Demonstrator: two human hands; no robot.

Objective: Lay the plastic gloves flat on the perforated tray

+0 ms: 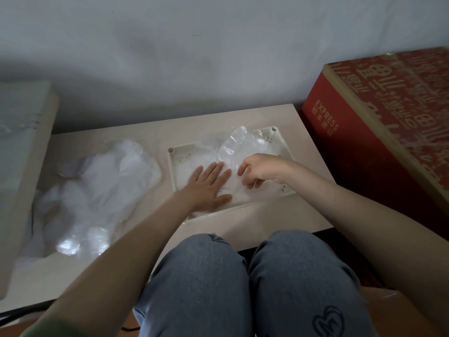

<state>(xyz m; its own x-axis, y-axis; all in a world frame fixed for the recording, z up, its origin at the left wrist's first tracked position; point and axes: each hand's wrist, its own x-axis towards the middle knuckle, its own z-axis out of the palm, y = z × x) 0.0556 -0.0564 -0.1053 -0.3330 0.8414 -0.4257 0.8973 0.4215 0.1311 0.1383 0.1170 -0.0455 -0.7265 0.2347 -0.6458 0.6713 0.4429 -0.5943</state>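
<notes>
My left hand point(209, 183) lies palm down with the fingers straight and spread, pressing the near left part of a clear plastic glove point(234, 147) against the floor of the perforated tray point(171, 152). I hold it this way because the film is light and slippery, and I judge it would slide or spring back up if nothing pinned it. My right hand point(261, 170) is just beside the left, with its fingers curled and its fingertips pinching the film near the middle of the tray, so I can draw a crease out against the anchored side. The glove is inside the tray, and its far end reaches up to the back rim and looks crumpled there. I cannot tell whether one glove or several lie under my hands. The tray sits on the counter point(243, 226) straight in front of my knees. The pile of plastic gloves point(97, 190) waiting their turn lies on the counter to its left, near enough for my left hand to reach. A red box point(364, 142) stands off to the right, clear of the work. To my eye the smoothing is only partly done.
</notes>
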